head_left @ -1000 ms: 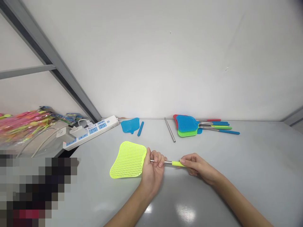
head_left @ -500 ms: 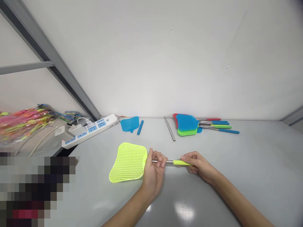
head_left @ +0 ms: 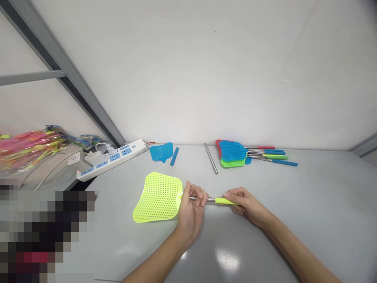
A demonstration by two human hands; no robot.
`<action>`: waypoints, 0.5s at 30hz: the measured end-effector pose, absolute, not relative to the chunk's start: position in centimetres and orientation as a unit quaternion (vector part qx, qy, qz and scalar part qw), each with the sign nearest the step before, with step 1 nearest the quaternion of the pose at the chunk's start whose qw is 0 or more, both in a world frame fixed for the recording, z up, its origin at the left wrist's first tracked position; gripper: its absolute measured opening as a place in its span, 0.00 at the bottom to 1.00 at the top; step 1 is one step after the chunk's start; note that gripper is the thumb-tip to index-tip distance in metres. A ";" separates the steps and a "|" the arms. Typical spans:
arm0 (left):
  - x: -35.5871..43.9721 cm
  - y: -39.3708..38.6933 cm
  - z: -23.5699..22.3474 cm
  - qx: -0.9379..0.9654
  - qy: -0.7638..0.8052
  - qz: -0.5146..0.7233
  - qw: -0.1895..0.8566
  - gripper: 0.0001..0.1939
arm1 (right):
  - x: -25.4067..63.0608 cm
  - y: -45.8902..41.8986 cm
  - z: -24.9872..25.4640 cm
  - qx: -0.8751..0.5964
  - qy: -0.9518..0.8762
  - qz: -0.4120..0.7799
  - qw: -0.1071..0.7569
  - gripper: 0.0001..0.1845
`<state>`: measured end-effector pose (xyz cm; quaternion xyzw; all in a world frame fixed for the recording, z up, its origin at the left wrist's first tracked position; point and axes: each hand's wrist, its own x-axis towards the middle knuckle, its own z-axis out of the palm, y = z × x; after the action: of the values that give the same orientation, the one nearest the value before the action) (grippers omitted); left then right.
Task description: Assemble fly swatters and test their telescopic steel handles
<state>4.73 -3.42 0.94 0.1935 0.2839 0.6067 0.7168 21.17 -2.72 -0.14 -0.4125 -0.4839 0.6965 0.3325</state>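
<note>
A yellow fly swatter [head_left: 160,198] with a perforated head lies across the front of my view, its head to the left. My left hand [head_left: 193,208] is closed around the metal shaft close to the head, palm turned up. On the yellow grip at the other end, my right hand [head_left: 244,202] pinches with thumb and fingers, covering the grip's end. A short length of bare metal shaft [head_left: 211,199] shows between the two hands. Behind them lies a loose metal rod [head_left: 211,159], touching neither hand.
Several fly swatters [head_left: 232,151] are stacked at the back right. A blue swatter head [head_left: 161,152] and a blue grip [head_left: 174,156] lie near the wall. A white power strip [head_left: 118,157] with plugs stands left, beside bagged colourful items [head_left: 32,151]. The grey table [head_left: 324,196] extends right.
The yellow swatter head has tilted slightly and shifted a little left and up in view. Both hands keep their hold in nearly the same places.
</note>
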 end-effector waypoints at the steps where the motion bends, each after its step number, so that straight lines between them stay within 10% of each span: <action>1: 4.8 -3.4 0.9 0.194 0.291 0.610 0.711 0.19 | 21.2 -2.7 -0.1 -0.410 -0.479 0.702 0.330 0.16; 15: 4.6 -3.3 1.7 0.277 0.348 0.603 0.662 0.14 | 21.6 -2.6 0.4 -0.405 -0.396 0.733 0.376 0.13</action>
<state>4.58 -3.27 1.74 0.2769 0.3477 0.6034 0.6621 21.59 -2.61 0.38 -0.4046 -0.3964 0.7335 0.3757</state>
